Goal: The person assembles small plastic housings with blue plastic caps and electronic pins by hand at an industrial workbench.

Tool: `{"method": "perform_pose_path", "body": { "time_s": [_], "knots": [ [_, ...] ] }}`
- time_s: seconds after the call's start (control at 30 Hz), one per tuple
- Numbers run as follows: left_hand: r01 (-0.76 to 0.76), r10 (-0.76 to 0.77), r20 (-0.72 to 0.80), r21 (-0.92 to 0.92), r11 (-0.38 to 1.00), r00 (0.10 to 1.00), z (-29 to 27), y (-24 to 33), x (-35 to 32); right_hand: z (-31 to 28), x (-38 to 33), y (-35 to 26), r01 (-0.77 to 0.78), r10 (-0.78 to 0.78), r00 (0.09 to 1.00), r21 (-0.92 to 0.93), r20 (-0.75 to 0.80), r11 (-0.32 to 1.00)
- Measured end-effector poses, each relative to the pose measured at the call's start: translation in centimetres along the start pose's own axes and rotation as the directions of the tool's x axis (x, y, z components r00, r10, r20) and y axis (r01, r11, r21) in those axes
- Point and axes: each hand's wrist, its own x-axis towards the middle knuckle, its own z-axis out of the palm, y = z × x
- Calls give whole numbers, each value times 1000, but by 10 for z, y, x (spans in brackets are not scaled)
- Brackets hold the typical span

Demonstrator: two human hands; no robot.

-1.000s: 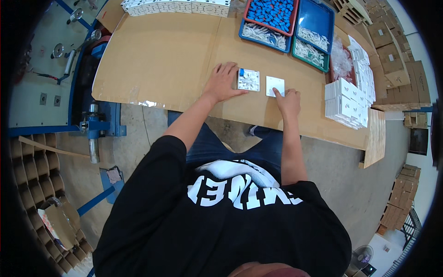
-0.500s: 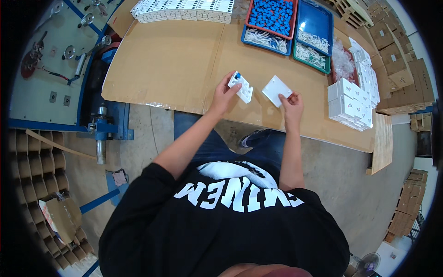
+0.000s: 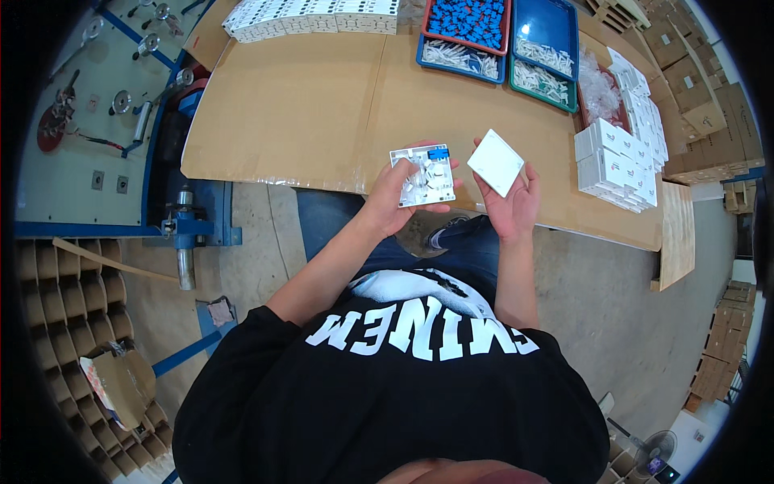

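A white square plastic housing lies in my left hand, its inner side facing up, with small white parts inside and a blue block at its upper right corner. My left thumb presses on its inside from the left, while the fingers pass underneath and stick out on the right. Just right of it, my right hand is turned palm up and holds a plain white square plate by its lower right side. The plate's smooth face shows. Housing and plate are apart, both held over the near part of the cardboard-covered table.
At the back stand a red tray of small blue parts and blue and green trays of white pieces. White boxes are stacked at the right, beside plastic bags. A row of white units lines the far left edge.
My left hand has rolled the housing so its inside faces up more fully. My right hand has turned palm up, and the plate is slightly farther right.
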Motion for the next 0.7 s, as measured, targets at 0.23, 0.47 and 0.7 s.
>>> {"method": "perform_pose_path", "body": {
  "time_s": [0.23,0.47,0.7],
  "knots": [
    [104,-105,-14,-100,990,994,-10,-5,4,20,4,4,-50,38,995,136,89,989],
    [165,-152,65,-323,932,986,-12,6,-4,33,12,2,-46,40,990,40,135,998],
    [156,-161,-6,-214,964,987,7,6,-6,53,14,18,357,-225,928,-882,298,307]
  ]
}}
